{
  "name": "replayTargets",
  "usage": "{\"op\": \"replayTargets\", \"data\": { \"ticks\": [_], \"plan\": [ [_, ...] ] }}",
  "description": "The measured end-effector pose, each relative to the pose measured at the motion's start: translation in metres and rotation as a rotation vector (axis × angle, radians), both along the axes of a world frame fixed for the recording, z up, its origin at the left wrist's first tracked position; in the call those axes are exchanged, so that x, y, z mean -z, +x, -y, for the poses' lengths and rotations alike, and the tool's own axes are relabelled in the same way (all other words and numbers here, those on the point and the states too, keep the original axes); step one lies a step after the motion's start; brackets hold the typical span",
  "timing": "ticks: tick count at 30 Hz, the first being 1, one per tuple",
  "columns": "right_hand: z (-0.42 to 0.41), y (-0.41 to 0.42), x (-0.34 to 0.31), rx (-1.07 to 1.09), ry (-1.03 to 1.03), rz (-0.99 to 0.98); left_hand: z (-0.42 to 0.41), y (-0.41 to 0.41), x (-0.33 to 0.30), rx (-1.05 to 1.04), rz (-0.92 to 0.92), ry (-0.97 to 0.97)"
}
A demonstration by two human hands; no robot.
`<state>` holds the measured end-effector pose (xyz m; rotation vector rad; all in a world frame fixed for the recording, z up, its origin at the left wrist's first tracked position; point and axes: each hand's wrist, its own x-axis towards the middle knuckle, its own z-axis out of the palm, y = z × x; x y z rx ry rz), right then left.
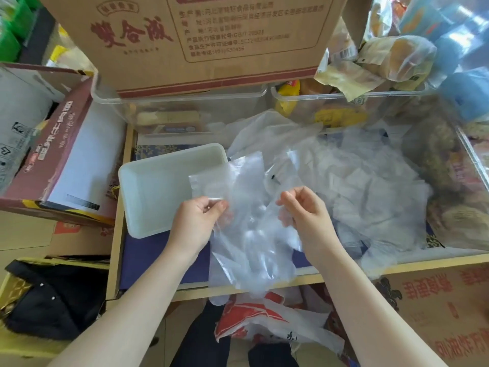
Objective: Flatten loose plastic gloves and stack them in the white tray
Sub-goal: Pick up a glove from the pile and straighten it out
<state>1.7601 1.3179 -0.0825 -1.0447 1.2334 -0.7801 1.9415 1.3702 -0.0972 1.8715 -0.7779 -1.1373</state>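
A clear plastic glove (251, 234) hangs between my two hands over the front edge of the wooden counter. My left hand (197, 221) pinches its left edge and my right hand (304, 207) pinches its right edge. The glove's lower part droops past the counter edge. The white tray (148, 189) lies on the blue cloth to the left of my hands and looks empty; a corner of the glove overlaps its right side. A loose heap of clear plastic gloves (357, 181) lies crumpled to the right and behind my hands.
A large cardboard box (201, 41) stands on clear plastic bins (185, 96) at the back. Wrapped bread bags (397, 56) sit back right. A dark red carton (60, 160) is left of the tray. A red-and-white plastic bag (264, 319) lies below the counter edge.
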Motion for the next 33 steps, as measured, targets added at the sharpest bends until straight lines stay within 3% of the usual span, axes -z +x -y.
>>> {"op": "replayTargets", "data": {
  "ticks": [4,7,10,14,19,24,26,30,33],
  "plan": [
    [-0.014,0.014,-0.009,-0.104,-0.183,-0.182,-0.007,0.019,0.0,0.017,0.216,0.056],
    [-0.018,0.031,-0.001,-0.11,-0.27,-0.416,-0.008,0.026,-0.001,0.034,0.234,0.078],
    [-0.005,0.025,0.0,-0.069,-0.344,-0.503,-0.008,0.034,-0.007,0.13,0.186,0.059],
    [0.017,-0.016,-0.01,-0.002,-0.33,-0.431,-0.01,0.058,-0.013,0.249,0.155,0.068],
    [0.032,-0.046,-0.008,0.037,-0.328,-0.643,-0.024,0.079,-0.013,0.26,0.019,0.129],
    [0.048,-0.033,0.005,-0.083,-0.397,-0.89,-0.03,0.073,-0.031,0.214,-0.201,0.085],
    [0.053,-0.026,0.004,-0.136,-0.472,-0.889,-0.028,0.069,-0.044,0.218,-0.289,0.039],
    [0.063,-0.029,-0.027,0.056,-0.357,-0.563,-0.016,0.054,-0.067,0.167,-0.507,-0.073],
    [0.058,-0.044,-0.055,0.096,-0.407,-0.494,-0.003,0.04,-0.07,0.154,-0.559,-0.07]
  ]
}}
